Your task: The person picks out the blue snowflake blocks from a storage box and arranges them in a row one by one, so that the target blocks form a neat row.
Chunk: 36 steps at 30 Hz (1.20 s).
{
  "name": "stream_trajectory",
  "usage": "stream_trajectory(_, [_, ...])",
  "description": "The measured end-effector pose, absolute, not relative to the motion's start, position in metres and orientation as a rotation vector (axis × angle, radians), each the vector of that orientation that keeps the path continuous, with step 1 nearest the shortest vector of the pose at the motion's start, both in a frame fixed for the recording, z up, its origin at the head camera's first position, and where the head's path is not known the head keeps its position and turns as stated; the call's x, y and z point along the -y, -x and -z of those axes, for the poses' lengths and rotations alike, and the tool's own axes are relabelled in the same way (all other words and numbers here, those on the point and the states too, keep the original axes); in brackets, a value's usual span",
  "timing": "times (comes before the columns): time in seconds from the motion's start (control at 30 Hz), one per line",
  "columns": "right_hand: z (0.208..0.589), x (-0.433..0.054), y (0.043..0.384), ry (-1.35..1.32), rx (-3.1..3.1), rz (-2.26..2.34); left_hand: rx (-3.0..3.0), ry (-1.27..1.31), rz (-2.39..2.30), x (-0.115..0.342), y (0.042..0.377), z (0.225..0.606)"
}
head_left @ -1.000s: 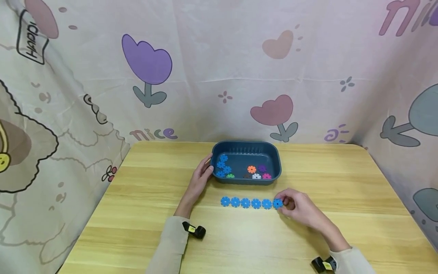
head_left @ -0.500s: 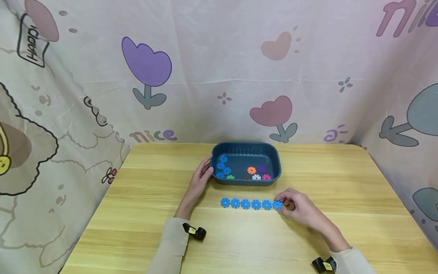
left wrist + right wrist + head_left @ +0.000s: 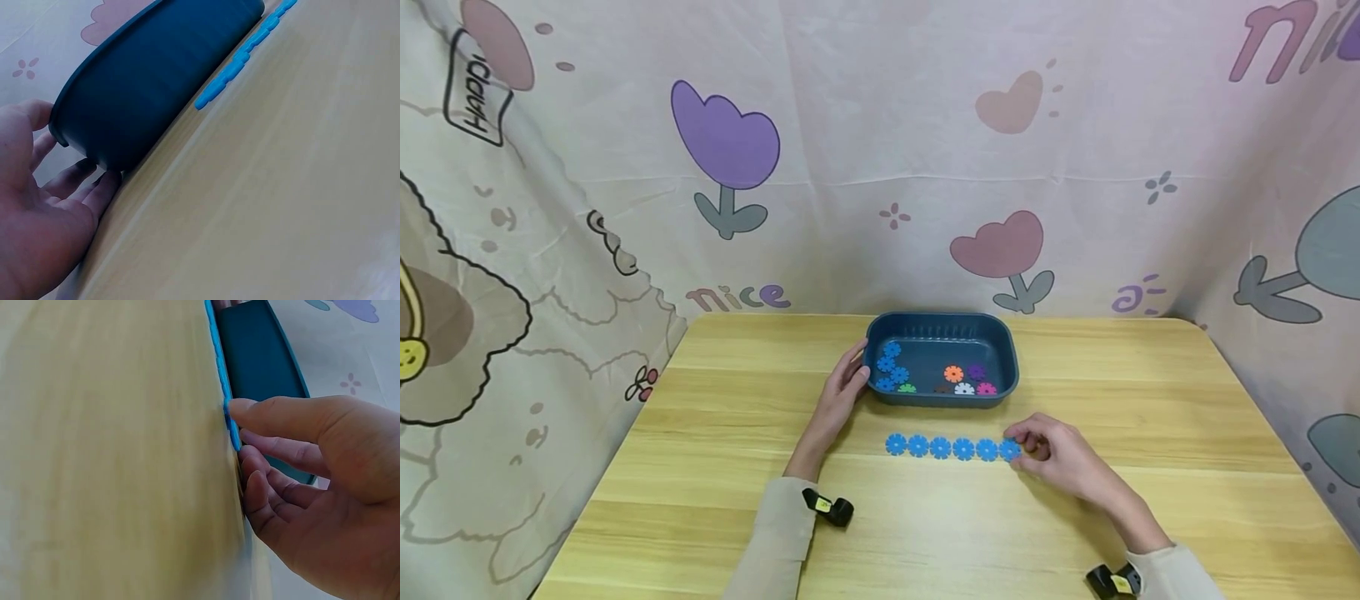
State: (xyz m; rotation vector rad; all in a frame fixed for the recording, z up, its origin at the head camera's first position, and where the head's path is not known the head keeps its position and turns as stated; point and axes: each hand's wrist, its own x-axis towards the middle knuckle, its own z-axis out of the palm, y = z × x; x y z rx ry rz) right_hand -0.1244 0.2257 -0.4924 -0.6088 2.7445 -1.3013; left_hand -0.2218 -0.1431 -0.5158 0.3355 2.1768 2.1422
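Observation:
My left hand (image 3: 835, 400) holds the left end of a dark blue plastic tray (image 3: 936, 402), its fingertips against the outer wall and rim in the left wrist view. In front of the tray, several blue snowflake discs (image 3: 940, 447) form a straight row across the table. At the row's right end, my right hand (image 3: 1060, 454) pinches the last blue snowflake disc (image 3: 1010, 450) between thumb and fingers. That disc lines up with its neighbour. From the right wrist view, the thumb (image 3: 244, 411) lies on the disc's edge, and the row shows as a thin blue strip.
Inside the tray, several blue discs (image 3: 887, 364) lie at the left beside a green one (image 3: 907, 388). Orange (image 3: 953, 374), purple (image 3: 976, 372), white (image 3: 964, 388), pink (image 3: 987, 389) and brown discs sit toward the right. A printed curtain (image 3: 850, 125) hangs behind the wooden table (image 3: 715, 467).
The end disc in my right hand showed dark spots at its middle a second ago and now looks plain blue, level with the row. Both hands have kept their places.

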Motion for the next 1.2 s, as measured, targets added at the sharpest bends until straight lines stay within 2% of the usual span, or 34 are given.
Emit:
stream_trajectory(0.33, [0.481, -0.212, 0.130, 0.831, -2.826, 1.461, -2.150, -0.397, -2.181, 0.145, 0.224, 0.517])
stream_trajectory(0.57, [0.467, -0.190, 0.139, 0.854, -2.768, 1.605, -2.180, -0.390, -2.157, 0.146, 0.222, 0.518])
stream_trajectory(0.83, [0.442, -0.155, 0.171, 0.830, -2.781, 1.633, -2.177, -0.388, -2.156, 0.144, 0.223, 0.519])
stream_trajectory(1.2, [0.440, -0.119, 0.216, 0.739, -2.744, 1.572, -2.175, -0.387, -2.153, 0.144, 0.222, 0.518])
